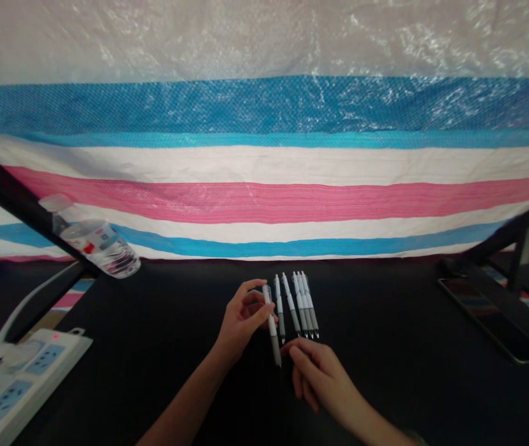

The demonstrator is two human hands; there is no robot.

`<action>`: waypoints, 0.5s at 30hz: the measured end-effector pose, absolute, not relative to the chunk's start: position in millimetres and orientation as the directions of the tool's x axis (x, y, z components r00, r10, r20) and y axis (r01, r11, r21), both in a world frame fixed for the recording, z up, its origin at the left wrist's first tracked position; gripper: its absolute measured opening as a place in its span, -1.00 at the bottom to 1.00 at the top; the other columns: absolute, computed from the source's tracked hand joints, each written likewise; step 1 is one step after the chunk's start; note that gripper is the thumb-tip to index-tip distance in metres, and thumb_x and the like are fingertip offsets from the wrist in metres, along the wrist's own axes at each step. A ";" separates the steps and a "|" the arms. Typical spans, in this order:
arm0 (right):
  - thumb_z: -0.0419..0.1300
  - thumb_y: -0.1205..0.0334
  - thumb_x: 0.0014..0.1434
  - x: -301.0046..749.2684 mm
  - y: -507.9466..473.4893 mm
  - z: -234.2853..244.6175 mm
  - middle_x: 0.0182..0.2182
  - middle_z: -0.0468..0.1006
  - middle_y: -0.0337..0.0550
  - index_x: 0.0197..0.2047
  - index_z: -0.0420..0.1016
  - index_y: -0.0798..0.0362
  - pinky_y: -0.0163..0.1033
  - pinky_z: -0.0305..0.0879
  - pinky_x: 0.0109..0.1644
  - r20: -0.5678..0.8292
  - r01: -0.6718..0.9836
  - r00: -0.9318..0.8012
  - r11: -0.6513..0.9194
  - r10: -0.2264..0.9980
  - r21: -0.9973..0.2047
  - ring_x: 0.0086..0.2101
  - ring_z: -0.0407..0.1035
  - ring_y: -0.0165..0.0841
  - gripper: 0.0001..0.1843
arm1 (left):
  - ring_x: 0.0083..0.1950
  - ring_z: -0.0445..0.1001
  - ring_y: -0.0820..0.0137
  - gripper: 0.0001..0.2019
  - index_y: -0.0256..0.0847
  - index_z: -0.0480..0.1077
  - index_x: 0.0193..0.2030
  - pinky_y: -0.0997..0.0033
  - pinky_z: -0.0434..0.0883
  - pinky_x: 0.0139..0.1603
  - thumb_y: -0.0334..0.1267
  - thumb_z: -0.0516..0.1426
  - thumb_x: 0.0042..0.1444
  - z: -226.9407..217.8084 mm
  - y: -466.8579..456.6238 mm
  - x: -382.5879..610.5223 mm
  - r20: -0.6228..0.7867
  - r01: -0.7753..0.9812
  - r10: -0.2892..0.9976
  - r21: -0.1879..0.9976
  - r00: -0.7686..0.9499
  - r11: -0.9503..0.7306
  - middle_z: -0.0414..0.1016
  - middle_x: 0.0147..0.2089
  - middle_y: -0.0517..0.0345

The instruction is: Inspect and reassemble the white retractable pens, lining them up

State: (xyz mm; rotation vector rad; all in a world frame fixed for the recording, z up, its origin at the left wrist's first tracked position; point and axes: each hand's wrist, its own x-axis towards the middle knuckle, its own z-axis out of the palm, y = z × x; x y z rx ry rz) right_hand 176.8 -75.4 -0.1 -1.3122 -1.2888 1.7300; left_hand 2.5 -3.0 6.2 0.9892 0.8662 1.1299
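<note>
Makeshift workspace
Striped plastic sheeting (264, 201) behind a black desk (129, 347), with slanting dark bars (8, 193) and a power strip (27, 379).

The striped sheet (264, 203) looks like woven plastic, shiny and wrinkled in its upper part. The table (153, 347) is rather matt. The pens (303, 303) have smooth plastic barrels and duller grips. The bottle (101, 246) is of clear plastic, the power strip (27, 379) of smooth plastic; the phone (492, 319) looks glossy.

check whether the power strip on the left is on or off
On, by the look of it: a small red light glows near the far end of the power strip.
</note>
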 end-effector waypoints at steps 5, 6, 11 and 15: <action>0.04 -0.34 0.19 177.5 -75.1 -5.5 -0.69 0.39 -0.35 -0.15 0.39 0.17 -0.47 -0.14 -0.74 -0.366 0.078 -0.318 -0.360 0.875 -0.930 -0.80 0.08 -0.58 -0.35 | -0.41 0.55 0.42 -0.48 -0.08 0.28 0.12 0.41 0.54 -0.38 -0.24 0.33 0.03 6.8 -2.4 3.4 -0.077 -0.318 0.976 0.938 0.205 0.141 0.43 -0.30 0.28; 0.04 -0.34 0.19 177.7 -75.0 -6.6 -0.69 0.39 -0.35 -0.15 0.39 0.17 -0.47 -0.14 -0.74 -0.366 0.076 -0.316 -0.361 0.875 -0.929 -0.80 0.09 -0.57 -0.35 | -0.41 0.55 0.42 -0.46 -0.07 0.26 0.14 0.41 0.54 -0.38 -0.24 0.33 0.03 6.9 -2.4 3.7 -0.083 -0.320 0.975 0.936 0.204 0.147 0.43 -0.30 0.28; 0.03 -0.34 0.19 178.3 -74.6 -9.7 -0.69 0.40 -0.34 -0.15 0.37 0.16 -0.47 -0.16 -0.74 -0.357 0.061 -0.321 -0.358 0.877 -0.932 -0.81 0.10 -0.57 -0.36 | -0.41 0.56 0.40 -0.53 -0.11 0.31 0.04 0.37 0.56 -0.38 -0.23 0.34 0.01 5.2 -1.7 4.4 -0.064 -0.313 0.980 0.942 0.188 0.122 0.45 -0.30 0.27; 0.02 -0.32 0.20 178.3 -74.2 -9.2 -0.70 0.40 -0.35 -0.16 0.38 0.16 -0.46 -0.17 -0.74 -0.346 0.066 -0.321 -0.343 0.882 -0.937 -0.81 0.10 -0.57 -0.37 | -0.40 0.55 0.42 -0.46 -0.08 0.26 0.12 0.39 0.55 -0.38 -0.23 0.34 0.01 2.7 0.1 3.9 -0.082 -0.342 0.983 0.930 0.166 0.135 0.44 -0.31 0.29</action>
